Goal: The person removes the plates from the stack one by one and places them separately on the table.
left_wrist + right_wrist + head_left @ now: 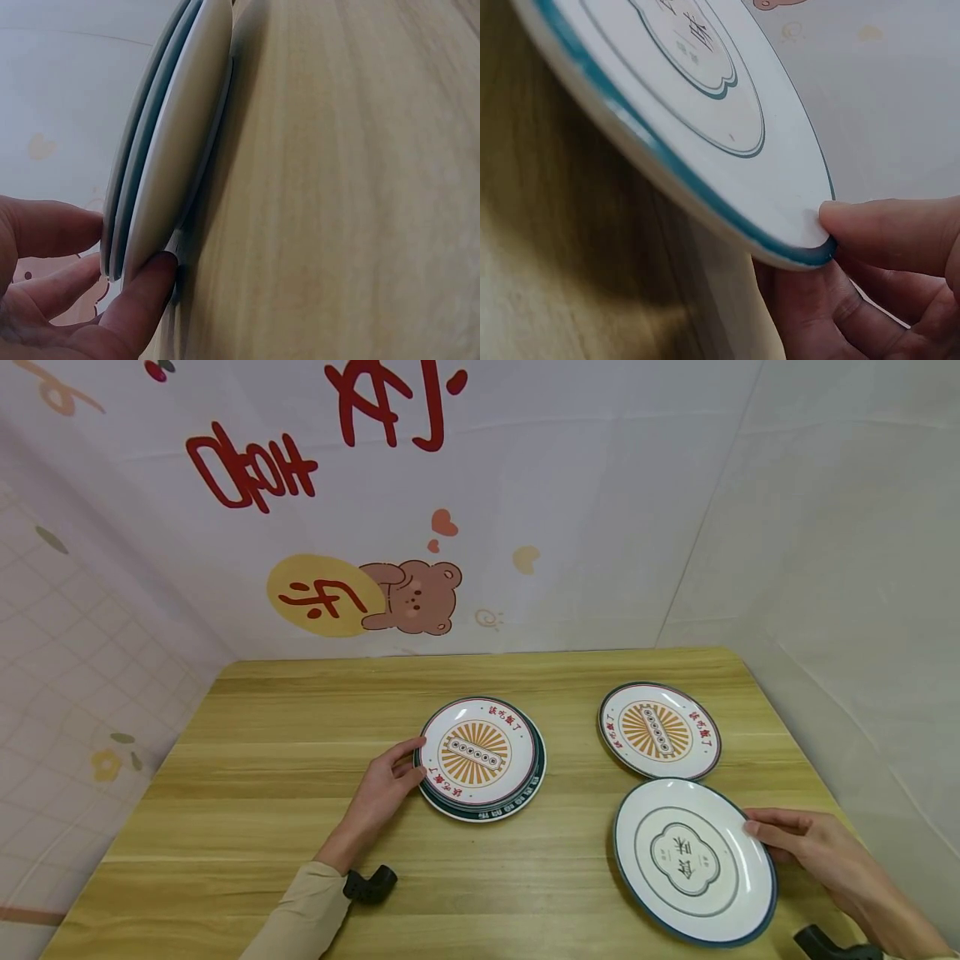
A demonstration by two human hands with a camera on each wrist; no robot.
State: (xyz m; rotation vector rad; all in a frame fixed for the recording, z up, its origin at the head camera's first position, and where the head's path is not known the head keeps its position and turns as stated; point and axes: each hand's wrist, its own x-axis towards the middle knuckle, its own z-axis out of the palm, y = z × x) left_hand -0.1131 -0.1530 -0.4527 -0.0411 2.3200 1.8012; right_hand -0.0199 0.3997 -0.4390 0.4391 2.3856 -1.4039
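Observation:
A stack of plates point(491, 714) sits mid-table, its top plate white with a red ring and an orange sunburst; a wider dark-green-banded rim shows beneath. My left hand point(386, 785) holds the stack's left edge. In the left wrist view, its fingertips point(82, 226) touch the upper rims and another digit reaches under the lower plate. My right hand point(817, 852) pinches the right rim of a larger white plate with a blue edge point(731, 827). This plate is tilted, with shadow beneath it in the right wrist view; thumb on top, fingers below.
Another sunburst plate point(615, 718) lies at the table's back right, just beyond the blue-edged plate. The wooden table point(285, 760) meets a printed white wall cloth point(585, 585) at the back and more cloth along both sides.

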